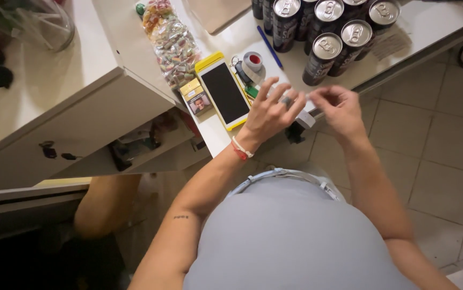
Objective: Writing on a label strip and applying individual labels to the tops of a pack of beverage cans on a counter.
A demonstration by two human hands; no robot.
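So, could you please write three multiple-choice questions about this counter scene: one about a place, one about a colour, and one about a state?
1. Where does the phone lie?
A. Left of the dark cans
B. On the floor
C. On top of the cans

2. What colour is the phone's case?
A. Blue
B. Yellow
C. Black

3. How is the left hand?
A. Clenched in a fist
B. Flat on the phone
C. Fingers spread, close to the right hand

Key: 1 A, it lies on the white counter left of them; 2 B, yellow rim; 3 C, fingers fan out.

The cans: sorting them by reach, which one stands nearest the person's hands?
The front dark can, at the cluster's near-left corner, closest to the right hand.
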